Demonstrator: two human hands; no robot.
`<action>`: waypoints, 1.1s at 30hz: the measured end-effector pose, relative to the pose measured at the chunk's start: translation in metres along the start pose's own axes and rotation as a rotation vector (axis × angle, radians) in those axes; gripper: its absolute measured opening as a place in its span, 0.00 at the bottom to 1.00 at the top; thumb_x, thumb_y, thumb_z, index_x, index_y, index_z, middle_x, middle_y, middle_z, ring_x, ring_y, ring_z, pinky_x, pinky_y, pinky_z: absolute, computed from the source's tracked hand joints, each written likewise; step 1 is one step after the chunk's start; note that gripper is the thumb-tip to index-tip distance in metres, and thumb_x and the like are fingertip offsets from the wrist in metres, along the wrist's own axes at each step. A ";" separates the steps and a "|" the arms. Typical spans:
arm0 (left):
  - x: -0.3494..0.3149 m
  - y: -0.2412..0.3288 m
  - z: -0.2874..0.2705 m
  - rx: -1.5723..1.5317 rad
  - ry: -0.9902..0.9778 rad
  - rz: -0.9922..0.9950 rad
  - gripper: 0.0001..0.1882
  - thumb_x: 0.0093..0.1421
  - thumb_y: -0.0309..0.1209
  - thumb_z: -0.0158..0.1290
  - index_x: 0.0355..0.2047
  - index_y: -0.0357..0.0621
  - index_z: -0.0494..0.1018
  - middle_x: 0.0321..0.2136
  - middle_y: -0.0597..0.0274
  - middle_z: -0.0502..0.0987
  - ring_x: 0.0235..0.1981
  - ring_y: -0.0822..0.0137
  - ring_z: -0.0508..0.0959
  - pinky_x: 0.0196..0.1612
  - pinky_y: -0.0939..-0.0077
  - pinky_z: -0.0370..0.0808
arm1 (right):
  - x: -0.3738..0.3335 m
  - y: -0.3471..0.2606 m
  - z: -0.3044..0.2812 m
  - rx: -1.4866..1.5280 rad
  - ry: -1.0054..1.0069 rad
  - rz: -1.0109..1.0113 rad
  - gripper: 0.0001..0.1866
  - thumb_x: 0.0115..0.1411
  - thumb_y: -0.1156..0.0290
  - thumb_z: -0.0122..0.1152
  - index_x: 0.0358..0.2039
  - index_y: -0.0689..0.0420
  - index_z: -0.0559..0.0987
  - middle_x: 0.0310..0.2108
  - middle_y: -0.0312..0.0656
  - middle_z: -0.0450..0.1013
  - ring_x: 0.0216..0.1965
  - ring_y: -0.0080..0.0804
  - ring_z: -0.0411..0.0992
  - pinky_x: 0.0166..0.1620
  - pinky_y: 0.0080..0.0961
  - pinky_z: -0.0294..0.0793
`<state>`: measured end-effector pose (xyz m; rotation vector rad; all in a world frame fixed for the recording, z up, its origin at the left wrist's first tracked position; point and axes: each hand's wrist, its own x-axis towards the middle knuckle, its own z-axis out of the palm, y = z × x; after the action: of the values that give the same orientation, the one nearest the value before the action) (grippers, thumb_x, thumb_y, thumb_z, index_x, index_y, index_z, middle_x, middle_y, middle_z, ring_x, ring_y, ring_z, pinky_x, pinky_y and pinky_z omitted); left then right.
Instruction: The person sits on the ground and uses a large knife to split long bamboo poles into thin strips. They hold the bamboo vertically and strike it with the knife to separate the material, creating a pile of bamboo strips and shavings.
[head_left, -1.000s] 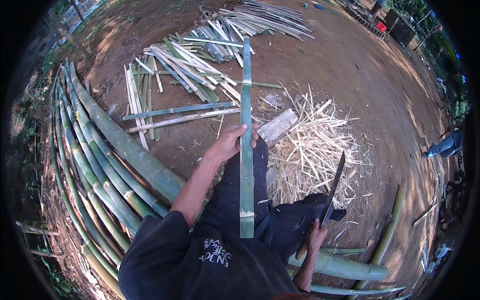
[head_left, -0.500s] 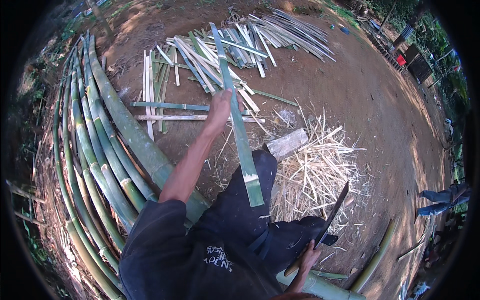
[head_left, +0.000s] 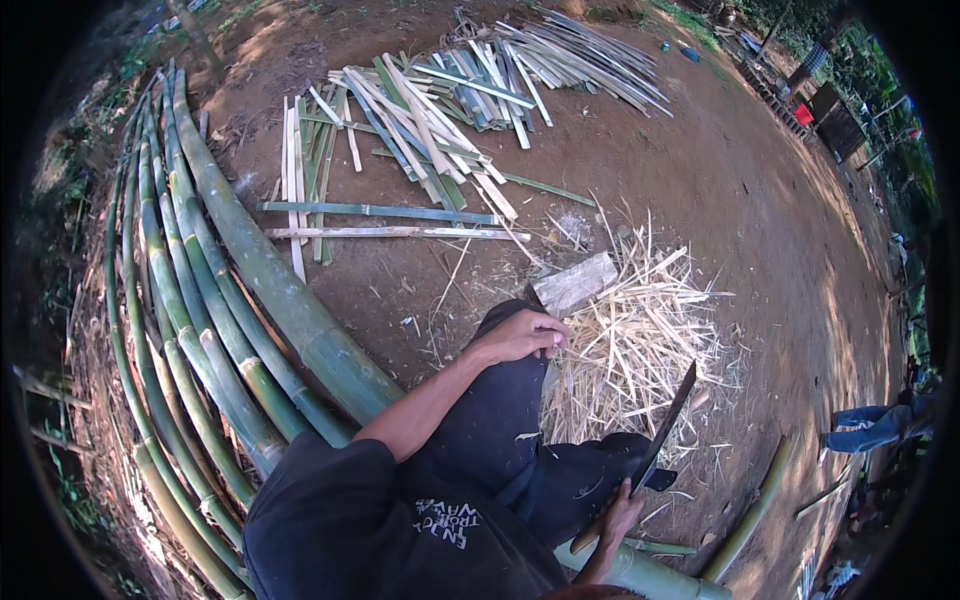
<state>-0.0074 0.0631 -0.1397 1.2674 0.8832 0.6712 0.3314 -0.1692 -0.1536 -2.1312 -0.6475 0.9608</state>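
Observation:
My left hand [head_left: 522, 337] is over my left knee with its fingers curled in and pressed together; what they hold, if anything, I cannot make out. Just beyond it lies a heap of pale bamboo shavings [head_left: 640, 340], with a rough wooden block [head_left: 577, 283] at its far left edge. Low on the right, my right hand [head_left: 622, 517] is closed round a machete [head_left: 663, 432], whose dark blade slants up and to the right above my right leg. Part of its wooden handle shows below the hand.
Split bamboo strips [head_left: 420, 120] lie in piles on the dirt ahead, two of them crosswise in front. Long green bamboo poles [head_left: 280, 290] run along my left. A thick bamboo pole [head_left: 650, 575] is at the lower right. Another person's legs [head_left: 868, 428] show at far right.
The long green bamboo strip has left my left hand. That hand has come down and right, from over the strips to my knee. My right hand keeps the machete in place.

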 end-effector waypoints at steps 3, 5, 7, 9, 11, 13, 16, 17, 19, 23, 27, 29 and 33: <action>-0.008 0.008 0.033 -0.678 -0.079 -0.018 0.19 0.67 0.35 0.47 0.54 0.37 0.68 0.41 0.58 0.76 0.44 0.67 0.77 0.44 0.74 0.75 | 0.002 0.014 -0.003 -0.027 0.002 -0.002 0.18 0.65 0.57 0.53 0.25 0.57 0.67 0.12 0.33 0.60 0.10 0.24 0.58 0.12 0.24 0.58; 0.001 -0.021 0.048 -0.638 -0.192 -0.094 0.18 0.68 0.33 0.45 0.54 0.37 0.68 0.42 0.57 0.76 0.45 0.66 0.77 0.48 0.71 0.74 | 0.006 0.013 -0.002 -0.086 0.008 -0.012 0.18 0.65 0.59 0.52 0.24 0.60 0.69 0.12 0.33 0.61 0.10 0.24 0.60 0.14 0.27 0.58; 0.007 -0.034 0.060 -0.414 -0.241 -0.167 0.16 0.68 0.31 0.44 0.53 0.36 0.68 0.38 0.59 0.77 0.41 0.67 0.78 0.44 0.74 0.76 | 0.001 0.012 -0.002 -0.108 0.017 -0.045 0.19 0.65 0.60 0.52 0.24 0.62 0.70 0.12 0.34 0.61 0.11 0.24 0.60 0.15 0.27 0.58; 0.017 -0.045 0.072 -0.235 -0.326 -0.214 0.16 0.69 0.30 0.43 0.52 0.35 0.69 0.35 0.60 0.78 0.38 0.68 0.79 0.41 0.76 0.77 | -0.007 0.004 -0.001 -0.094 0.032 -0.113 0.18 0.66 0.61 0.51 0.23 0.61 0.69 0.13 0.33 0.61 0.12 0.22 0.61 0.15 0.26 0.58; 0.020 -0.046 0.083 -0.129 -0.300 -0.281 0.15 0.69 0.29 0.41 0.50 0.34 0.70 0.24 0.67 0.72 0.24 0.74 0.75 0.31 0.78 0.75 | -0.001 0.016 -0.004 -0.223 0.042 -0.112 0.21 0.63 0.58 0.54 0.26 0.66 0.74 0.15 0.44 0.69 0.16 0.37 0.69 0.21 0.35 0.66; 0.021 -0.035 0.087 -0.079 -0.266 -0.313 0.14 0.69 0.30 0.41 0.48 0.35 0.71 0.18 0.73 0.63 0.15 0.79 0.65 0.23 0.80 0.70 | 0.009 0.029 -0.005 -0.421 0.106 -0.193 0.23 0.62 0.56 0.55 0.25 0.68 0.74 0.16 0.48 0.70 0.17 0.40 0.71 0.23 0.38 0.68; 0.018 -0.025 0.084 -0.161 -0.122 -0.339 0.16 0.71 0.36 0.41 0.44 0.35 0.71 0.13 0.75 0.58 0.11 0.82 0.58 0.20 0.81 0.66 | 0.009 0.016 -0.001 -0.411 0.124 -0.158 0.24 0.60 0.54 0.56 0.31 0.70 0.76 0.22 0.60 0.73 0.26 0.55 0.75 0.33 0.45 0.70; 0.019 -0.025 0.084 -0.153 -0.112 -0.323 0.18 0.71 0.38 0.40 0.42 0.34 0.71 0.12 0.76 0.57 0.10 0.82 0.57 0.19 0.81 0.65 | 0.006 0.004 -0.001 -0.406 0.110 -0.125 0.24 0.60 0.54 0.56 0.32 0.69 0.77 0.23 0.61 0.73 0.28 0.58 0.74 0.34 0.46 0.70; 0.020 -0.028 0.083 -0.214 -0.113 -0.308 0.22 0.71 0.43 0.39 0.40 0.33 0.72 0.10 0.76 0.56 0.09 0.81 0.55 0.17 0.82 0.62 | -0.001 -0.006 -0.005 -0.377 0.088 -0.082 0.24 0.60 0.54 0.55 0.33 0.69 0.77 0.24 0.63 0.73 0.31 0.61 0.74 0.36 0.47 0.70; 0.024 -0.030 0.084 -0.355 -0.156 -0.304 0.29 0.70 0.51 0.37 0.35 0.33 0.71 0.10 0.76 0.54 0.09 0.81 0.53 0.17 0.83 0.60 | -0.009 -0.013 -0.011 -0.351 0.057 -0.058 0.23 0.60 0.55 0.54 0.34 0.68 0.77 0.27 0.64 0.73 0.35 0.63 0.73 0.39 0.47 0.70; 0.027 -0.035 0.082 -0.362 -0.119 -0.353 0.22 0.68 0.44 0.44 0.37 0.34 0.71 0.15 0.74 0.61 0.12 0.80 0.60 0.20 0.82 0.66 | -0.005 -0.013 -0.012 -0.359 0.012 -0.012 0.23 0.60 0.56 0.54 0.35 0.68 0.77 0.29 0.63 0.74 0.36 0.61 0.74 0.42 0.47 0.71; 0.028 -0.029 0.089 -0.302 -0.072 -0.362 0.16 0.67 0.39 0.48 0.39 0.35 0.71 0.19 0.71 0.65 0.14 0.80 0.64 0.21 0.82 0.69 | -0.004 -0.013 -0.013 -0.359 0.002 0.013 0.22 0.60 0.56 0.53 0.35 0.67 0.78 0.29 0.63 0.74 0.37 0.60 0.74 0.43 0.47 0.71; 0.032 -0.042 0.089 -0.130 -0.117 -0.347 0.10 0.63 0.29 0.52 0.42 0.37 0.71 0.24 0.67 0.71 0.18 0.77 0.69 0.23 0.80 0.71 | -0.001 -0.011 -0.011 -0.364 0.000 0.010 0.22 0.61 0.56 0.52 0.35 0.67 0.78 0.30 0.63 0.75 0.37 0.61 0.74 0.44 0.48 0.71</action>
<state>0.0834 0.0356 -0.1806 0.9953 0.9192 0.3688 0.3377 -0.1673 -0.1392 -2.4512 -0.8661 0.9008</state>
